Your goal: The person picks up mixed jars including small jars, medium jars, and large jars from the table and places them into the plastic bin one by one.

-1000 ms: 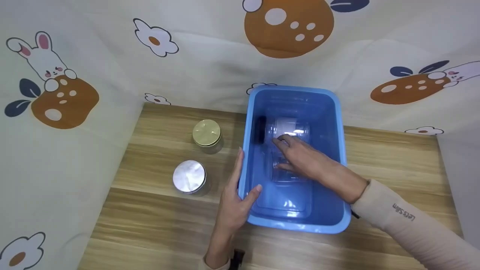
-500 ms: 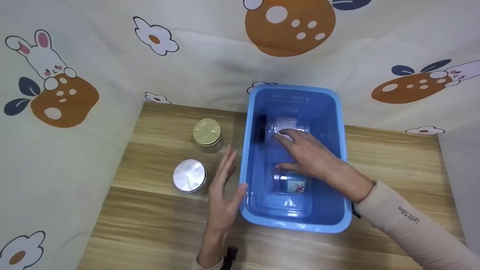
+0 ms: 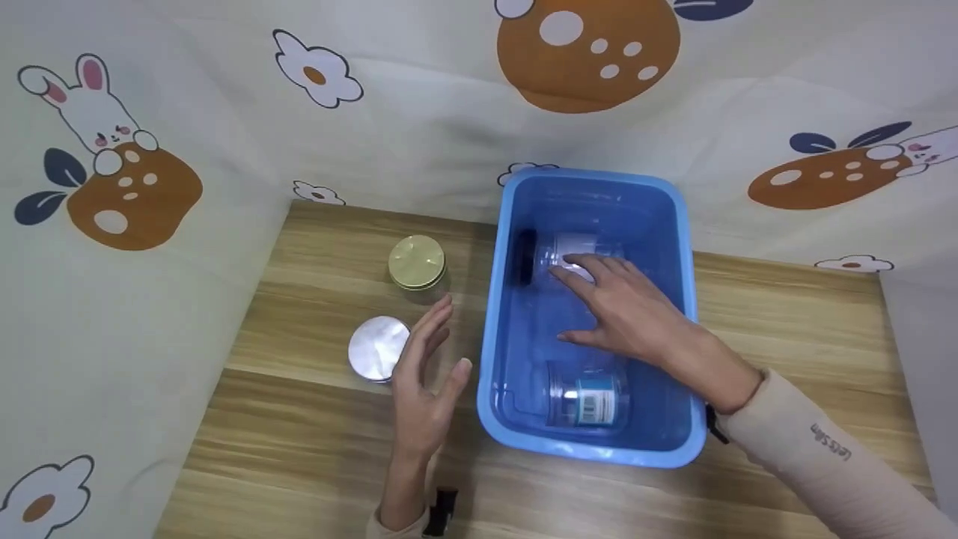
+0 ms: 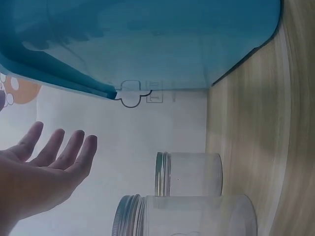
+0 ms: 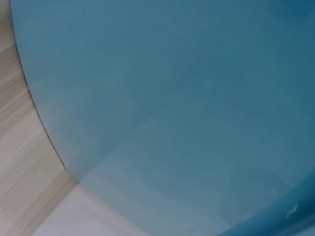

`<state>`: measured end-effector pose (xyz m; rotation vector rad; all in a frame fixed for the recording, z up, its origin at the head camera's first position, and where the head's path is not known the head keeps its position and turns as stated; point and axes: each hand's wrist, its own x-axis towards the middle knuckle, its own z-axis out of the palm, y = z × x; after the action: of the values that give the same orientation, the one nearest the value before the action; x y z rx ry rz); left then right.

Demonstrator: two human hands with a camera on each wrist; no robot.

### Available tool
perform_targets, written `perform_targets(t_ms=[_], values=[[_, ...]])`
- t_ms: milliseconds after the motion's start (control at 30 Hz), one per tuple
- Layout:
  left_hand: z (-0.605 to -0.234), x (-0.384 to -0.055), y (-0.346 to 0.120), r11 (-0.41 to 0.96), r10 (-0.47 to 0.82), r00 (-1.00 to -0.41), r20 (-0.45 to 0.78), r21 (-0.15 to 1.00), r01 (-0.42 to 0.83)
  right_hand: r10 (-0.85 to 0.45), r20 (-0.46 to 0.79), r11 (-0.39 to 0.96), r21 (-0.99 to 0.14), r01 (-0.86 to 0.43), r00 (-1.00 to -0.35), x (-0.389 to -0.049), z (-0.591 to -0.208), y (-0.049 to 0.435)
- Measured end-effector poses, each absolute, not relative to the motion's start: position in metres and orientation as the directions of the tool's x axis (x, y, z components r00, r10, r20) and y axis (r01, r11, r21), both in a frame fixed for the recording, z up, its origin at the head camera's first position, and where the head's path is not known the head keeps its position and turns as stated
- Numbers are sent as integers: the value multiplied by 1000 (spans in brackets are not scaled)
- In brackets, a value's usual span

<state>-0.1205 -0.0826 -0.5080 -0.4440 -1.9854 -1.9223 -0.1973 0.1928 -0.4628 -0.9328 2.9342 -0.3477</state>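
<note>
My right hand (image 3: 636, 311) hovers inside the blue plastic tub (image 3: 490, 322), fingers and thumb spread apart with nothing between them. Below the thumb, near the tub's front end, a clear jar with a blue and white barcode label (image 3: 596, 404) lies on its side. Another clear jar (image 3: 576, 247) with a black lid (image 3: 526, 258) lies toward the back, partly hidden by my fingers. My left hand (image 3: 423, 397) is held left of the tub, apart from it, with fingers extended. It partly covers a silver-lidded jar (image 3: 378, 348). In the right wrist view the tub wall (image 5: 147, 98) fills most of the picture.
A gold-lidded clear jar (image 3: 417, 262) stands behind the silver-lidded one on the wooden table (image 3: 299, 442). Both stand upright in the left wrist view, where the nearer jar (image 4: 197, 216) overlaps the farther jar (image 4: 194, 174). A printed cloth (image 3: 419, 135) hangs behind.
My left hand has left the tub's rim and moved left. The labelled jar has rolled toward the tub's front end, away from my right hand, whose thumb and fingers are wider apart.
</note>
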Motion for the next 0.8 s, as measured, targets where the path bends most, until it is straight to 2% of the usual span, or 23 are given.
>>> perform_targets(t_ms=[333,600,800], values=[[-514,-124,-93,108,-26,-905,425,901,420,-568,67,787,-248,-565,-821,-192,-456,200],[-517,-128,-104,245,-23,-869,495,845,475,-551,142,787,-239,-569,-822,-185,-449,214],[-518,-129,-109,296,-20,-846,533,812,504,-543,169,783,-250,-569,-822,-183,-445,218]])
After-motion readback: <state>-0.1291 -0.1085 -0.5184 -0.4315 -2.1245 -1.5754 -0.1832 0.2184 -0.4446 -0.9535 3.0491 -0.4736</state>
